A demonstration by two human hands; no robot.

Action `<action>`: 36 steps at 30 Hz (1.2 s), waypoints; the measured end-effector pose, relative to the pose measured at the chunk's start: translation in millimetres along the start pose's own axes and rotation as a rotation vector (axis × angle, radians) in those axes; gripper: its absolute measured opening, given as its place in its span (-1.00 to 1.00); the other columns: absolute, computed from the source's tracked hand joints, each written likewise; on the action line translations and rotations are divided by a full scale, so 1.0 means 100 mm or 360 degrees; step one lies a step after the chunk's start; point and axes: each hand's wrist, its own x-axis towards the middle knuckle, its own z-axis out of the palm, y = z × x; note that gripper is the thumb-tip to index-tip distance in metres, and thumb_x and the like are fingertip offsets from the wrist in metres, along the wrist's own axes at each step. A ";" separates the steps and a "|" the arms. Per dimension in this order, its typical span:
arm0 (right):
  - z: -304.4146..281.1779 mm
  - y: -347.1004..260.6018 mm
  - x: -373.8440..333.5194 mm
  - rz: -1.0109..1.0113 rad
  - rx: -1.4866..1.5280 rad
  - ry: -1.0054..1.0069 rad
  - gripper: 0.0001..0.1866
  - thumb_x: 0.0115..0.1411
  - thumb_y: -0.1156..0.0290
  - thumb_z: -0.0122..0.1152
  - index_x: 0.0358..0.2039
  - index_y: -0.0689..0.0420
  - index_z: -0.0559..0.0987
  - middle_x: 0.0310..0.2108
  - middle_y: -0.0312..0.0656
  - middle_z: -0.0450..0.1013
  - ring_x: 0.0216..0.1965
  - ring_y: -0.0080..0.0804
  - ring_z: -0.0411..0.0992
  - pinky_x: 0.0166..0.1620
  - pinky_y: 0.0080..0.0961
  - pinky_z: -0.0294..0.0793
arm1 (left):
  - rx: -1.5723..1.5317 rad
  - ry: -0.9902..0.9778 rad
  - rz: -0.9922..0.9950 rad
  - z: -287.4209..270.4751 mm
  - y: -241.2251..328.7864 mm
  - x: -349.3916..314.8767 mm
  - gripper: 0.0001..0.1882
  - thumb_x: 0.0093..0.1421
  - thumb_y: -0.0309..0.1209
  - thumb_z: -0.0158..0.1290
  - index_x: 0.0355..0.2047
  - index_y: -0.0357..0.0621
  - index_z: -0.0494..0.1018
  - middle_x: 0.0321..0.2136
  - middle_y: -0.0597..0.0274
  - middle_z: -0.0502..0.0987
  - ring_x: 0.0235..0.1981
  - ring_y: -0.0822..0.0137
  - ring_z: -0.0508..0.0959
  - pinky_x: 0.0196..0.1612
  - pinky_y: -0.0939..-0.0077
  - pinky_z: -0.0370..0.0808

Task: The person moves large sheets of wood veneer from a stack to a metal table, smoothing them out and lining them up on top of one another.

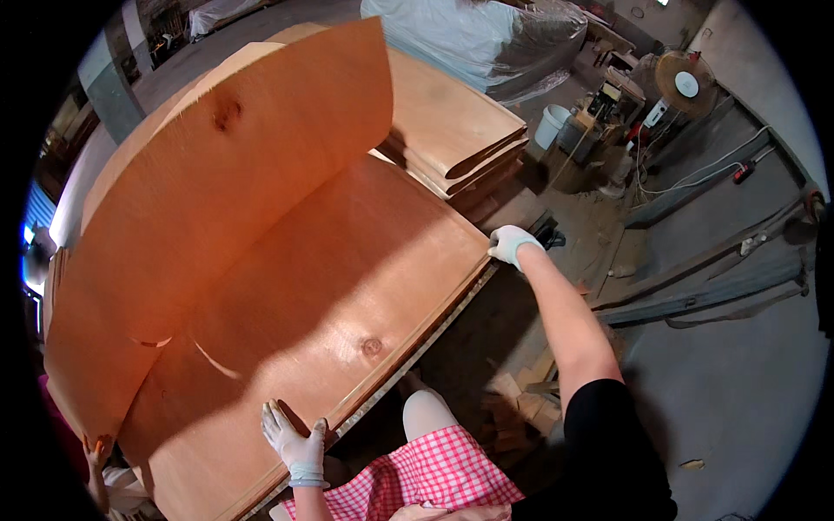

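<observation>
Behind the work sits a second pile of veneer sheets, its edges curling, with a plastic-covered heap beyond it, and to the right a white bucket, a round fan and cables trailing over the concrete floor. Wood scraps lie near the person's knee. A large thin veneer sheet arches up in the air over the left half of the stack of flat sheets, hiding much of that stack; another person's hand grips its lower left corner. The stack's long axis runs from lower left to upper right, its near edge facing the person. The left hand, gloved in white, lies flat with fingers spread on the stack's top sheet near its near edge, holding nothing. The right hand, also gloved, is curled over the stack's right corner, fingers gripping the edge.
</observation>
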 end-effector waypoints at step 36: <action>1.80 -3.49 -3.69 -0.1248 0.1820 -0.0688 -0.88 0.21 0.59 0.20 -0.23 0.28 0.52 0.09 0.05 0.43 -0.03 -0.41 0.44 0.08 -0.45 0.42 | -0.1849 0.0321 0.0167 -0.67 -0.40 -1.35 -0.73 0.07 -0.55 0.12 -0.18 -0.23 0.56 -0.33 0.19 0.48 -0.29 0.33 0.51 -0.22 0.48 0.48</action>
